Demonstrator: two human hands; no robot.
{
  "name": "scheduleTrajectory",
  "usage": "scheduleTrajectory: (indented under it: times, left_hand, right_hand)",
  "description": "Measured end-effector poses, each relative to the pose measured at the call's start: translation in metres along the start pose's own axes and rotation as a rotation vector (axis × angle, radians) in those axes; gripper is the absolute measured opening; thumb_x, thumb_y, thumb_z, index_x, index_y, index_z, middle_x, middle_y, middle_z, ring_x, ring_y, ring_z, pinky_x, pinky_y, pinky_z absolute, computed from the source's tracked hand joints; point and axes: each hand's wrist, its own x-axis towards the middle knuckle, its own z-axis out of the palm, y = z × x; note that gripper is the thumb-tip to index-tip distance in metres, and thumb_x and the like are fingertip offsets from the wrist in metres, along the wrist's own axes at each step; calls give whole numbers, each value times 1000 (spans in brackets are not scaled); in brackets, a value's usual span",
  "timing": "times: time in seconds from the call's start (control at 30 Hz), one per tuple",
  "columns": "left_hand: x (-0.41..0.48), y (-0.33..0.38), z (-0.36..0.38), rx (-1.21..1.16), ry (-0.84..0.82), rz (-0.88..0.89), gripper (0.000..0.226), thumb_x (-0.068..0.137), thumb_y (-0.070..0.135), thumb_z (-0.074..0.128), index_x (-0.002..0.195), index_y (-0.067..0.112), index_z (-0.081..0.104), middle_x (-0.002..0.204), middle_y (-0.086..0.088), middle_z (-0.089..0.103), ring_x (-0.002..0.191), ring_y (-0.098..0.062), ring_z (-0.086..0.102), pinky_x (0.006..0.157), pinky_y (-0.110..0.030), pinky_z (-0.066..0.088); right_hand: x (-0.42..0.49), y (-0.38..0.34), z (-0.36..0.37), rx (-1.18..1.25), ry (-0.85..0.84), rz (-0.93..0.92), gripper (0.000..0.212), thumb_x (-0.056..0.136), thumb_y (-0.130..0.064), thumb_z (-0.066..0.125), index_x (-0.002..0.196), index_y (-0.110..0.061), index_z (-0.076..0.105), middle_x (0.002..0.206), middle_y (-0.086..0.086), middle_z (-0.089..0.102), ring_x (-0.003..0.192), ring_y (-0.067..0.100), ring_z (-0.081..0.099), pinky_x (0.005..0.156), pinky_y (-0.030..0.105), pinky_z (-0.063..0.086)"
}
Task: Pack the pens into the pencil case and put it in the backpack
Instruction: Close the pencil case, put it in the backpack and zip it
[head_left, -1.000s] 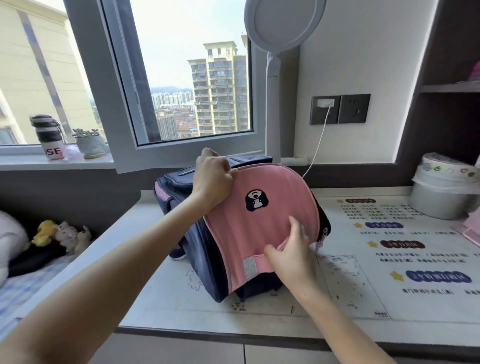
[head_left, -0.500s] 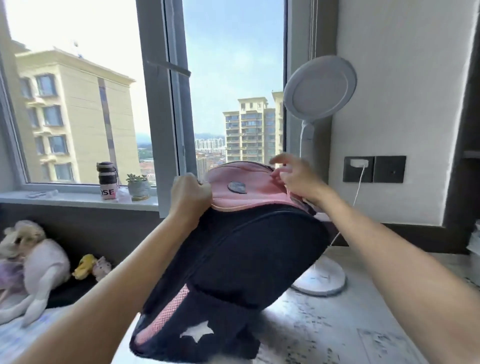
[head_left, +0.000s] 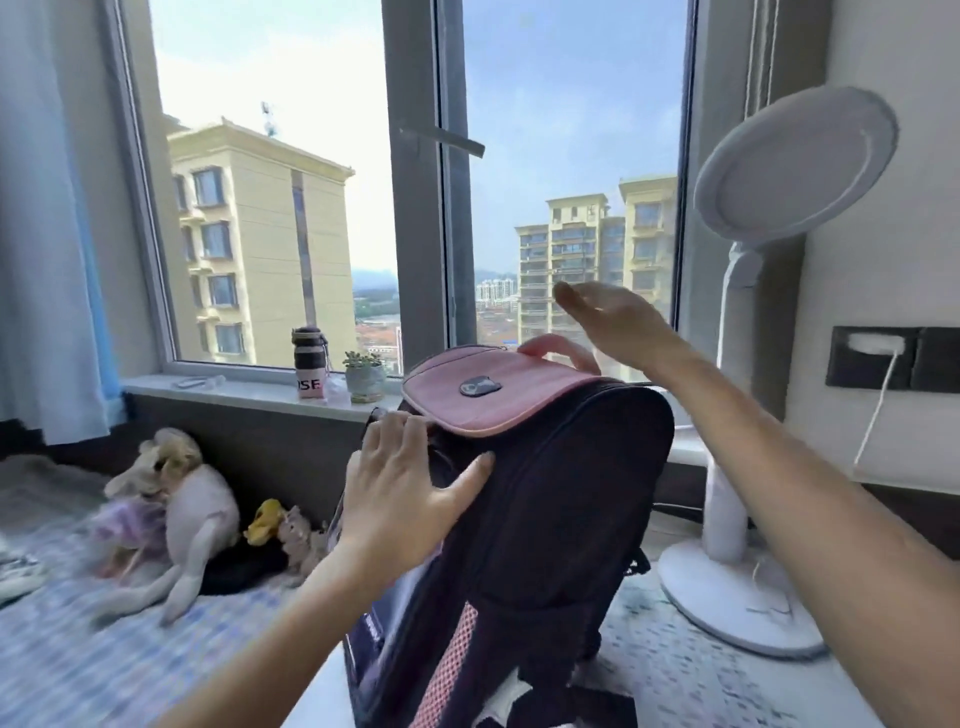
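Note:
The dark navy backpack (head_left: 550, 519) stands upright on the desk, its pink top flap (head_left: 483, 389) lying closed over it and a pink carry handle (head_left: 561, 348) poking up behind. My left hand (head_left: 405, 488) rests flat on the bag's upper left side, fingers spread, holding nothing. Just above the handle, my right hand (head_left: 613, 317) hovers with fingers extended, not gripping anything. No pens or pencil case are visible.
A white round desk lamp (head_left: 743, 519) stands right of the bag, its base on the desk (head_left: 701, 675). A charger cable (head_left: 878, 410) hangs from the wall socket. A bottle (head_left: 310, 364) and small plant (head_left: 365, 376) sit on the windowsill. Plush toys (head_left: 171, 509) lie on the bed at left.
The bag was tipped up from lying on the desk to standing. My left hand opened from a grip to a flat rest, and my right hand lifted off the flap.

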Motion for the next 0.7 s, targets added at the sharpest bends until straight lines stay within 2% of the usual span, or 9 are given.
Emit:
scheduleTrajectory:
  times: [0.07,0.1,0.2,0.27,0.37,0.47,0.57,0.63,0.7]
  left_hand:
    - [5,13,11,70,34,-24,72,66,75,14,98,18,44,105,0,44,109,-23,40,91,-38,31]
    - [8,19,18,91,52,-14,72,68,74,14,100,18,46,104,-1,45,108,-24,41,89,-39,31]
    - [12,32,34,102,57,77,75,74,72,13,113,20,52,104,-1,49,105,-24,45,87,-39,30]
    - [14,33,39,91,31,186,74,76,72,14,112,21,55,102,0,50,102,-23,47,88,-38,31]
    - [21,21,37,28,-24,327,72,76,75,18,98,19,57,97,0,50,96,-22,47,89,-38,35]
    - [25,-2,34,-60,-61,425,58,75,72,35,95,20,54,96,-2,50,95,-20,44,88,-41,38]
    - [18,-22,30,-114,33,483,35,75,57,48,93,27,49,91,-1,52,89,-18,42,82,-34,33]
    - [12,-35,27,-112,146,507,29,79,50,51,91,24,53,88,0,53,87,-17,43,79,-26,26]
    - [8,-45,27,-90,270,521,24,81,45,54,90,22,57,89,-1,53,89,-19,44,83,-27,24]
  right_hand:
    - [-58,2,16,-22,278,30,67,85,-67,31,137,-25,37,141,1,47,125,24,47,93,34,36]
    - [-87,5,28,-43,320,64,70,82,-70,32,139,-31,29,145,0,42,128,25,43,95,35,37]
    - [-134,26,66,-88,252,293,106,64,-81,39,147,-30,-4,157,10,9,142,29,20,110,45,31]
    - [-137,36,88,76,231,445,122,61,-75,57,147,-24,-12,156,16,5,142,32,17,111,47,28]
    - [-124,32,107,273,319,509,115,71,-52,70,148,-16,-7,154,22,13,141,34,20,111,42,27]
    - [-112,24,114,257,364,484,99,79,-32,66,148,-7,0,146,27,31,134,37,34,105,37,30]
    - [-113,8,119,92,360,346,81,84,-21,60,147,-4,11,122,21,59,114,35,54,91,32,36]
    - [-114,-4,124,43,350,265,76,84,-15,57,147,-7,15,109,17,65,105,34,59,86,30,37]
    - [-105,-11,126,71,359,196,74,82,-8,58,146,-10,22,105,16,67,102,35,60,85,30,39]
